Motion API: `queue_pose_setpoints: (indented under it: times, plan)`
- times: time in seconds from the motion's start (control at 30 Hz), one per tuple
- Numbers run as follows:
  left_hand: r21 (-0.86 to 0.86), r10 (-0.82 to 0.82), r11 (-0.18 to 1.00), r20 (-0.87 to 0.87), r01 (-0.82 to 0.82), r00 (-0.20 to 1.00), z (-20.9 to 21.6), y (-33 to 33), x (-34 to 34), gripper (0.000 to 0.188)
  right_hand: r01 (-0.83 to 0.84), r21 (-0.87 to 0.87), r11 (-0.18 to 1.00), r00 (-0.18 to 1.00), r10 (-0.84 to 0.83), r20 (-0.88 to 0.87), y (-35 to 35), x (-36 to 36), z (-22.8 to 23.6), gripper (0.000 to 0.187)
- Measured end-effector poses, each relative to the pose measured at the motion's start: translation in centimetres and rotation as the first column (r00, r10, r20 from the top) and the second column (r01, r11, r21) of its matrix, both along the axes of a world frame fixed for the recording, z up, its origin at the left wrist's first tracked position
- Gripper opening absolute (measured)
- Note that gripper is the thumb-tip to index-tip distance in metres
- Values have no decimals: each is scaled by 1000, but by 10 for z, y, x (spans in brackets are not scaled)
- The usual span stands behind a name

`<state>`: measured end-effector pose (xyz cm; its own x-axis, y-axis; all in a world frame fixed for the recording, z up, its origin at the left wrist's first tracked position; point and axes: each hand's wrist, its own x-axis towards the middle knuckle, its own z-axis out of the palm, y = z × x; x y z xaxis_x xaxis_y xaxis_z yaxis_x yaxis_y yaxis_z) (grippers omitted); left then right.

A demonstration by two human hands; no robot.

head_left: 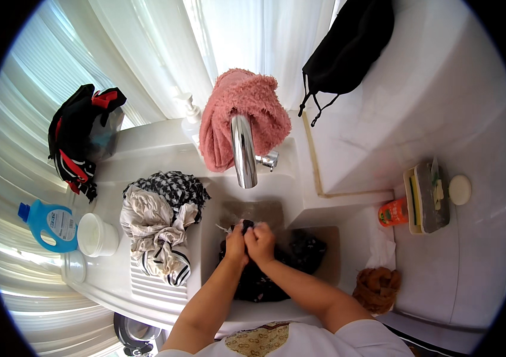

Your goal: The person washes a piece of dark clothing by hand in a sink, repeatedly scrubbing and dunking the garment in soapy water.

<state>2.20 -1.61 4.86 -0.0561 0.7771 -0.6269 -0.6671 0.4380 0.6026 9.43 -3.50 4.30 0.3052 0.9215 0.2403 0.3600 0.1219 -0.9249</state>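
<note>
Over the basin of a white laundry sink (309,187), my left hand (236,245) and my right hand (261,244) are side by side, both closed on a wet dark patterned garment (260,284). A small dark bunch of the cloth shows between my fists. The rest of the garment lies below them in murky water (330,253), partly hidden by my forearms. Just beyond my hands rises a chrome faucet (243,152), with blurred water under its spout. A pink towel (241,98) is draped around the faucet's back.
On the left washboard (152,287) lie a beige garment (149,217) and a black-and-white cloth (173,185). Farther left stand a white tub (95,235) and a blue detergent bottle (49,223). At right are an orange container (393,212), a soap caddy (430,199) and a brown cloth (376,290).
</note>
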Motion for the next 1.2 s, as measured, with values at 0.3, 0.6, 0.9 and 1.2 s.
queue_pose_setpoints:
  times: [0.3,0.6,0.9,1.2]
  plan:
    - [-46,-51,997,87,55,995,-13,5,-11,25,-51,152,987,998,45,43,6,-9,15,20]
    - [-172,30,762,-954,625,-300,-31,13,-19,36,-227,-129,965,669,251,700,33,45,-18,35]
    - [-563,-439,551,-823,616,-359,-113,17,-22,45,-199,-819,537,482,782,395,57,43,-45,51]
    - [-78,-337,932,-543,354,769,-49,15,-13,39,47,-711,702,978,111,174,37,28,-73,47]
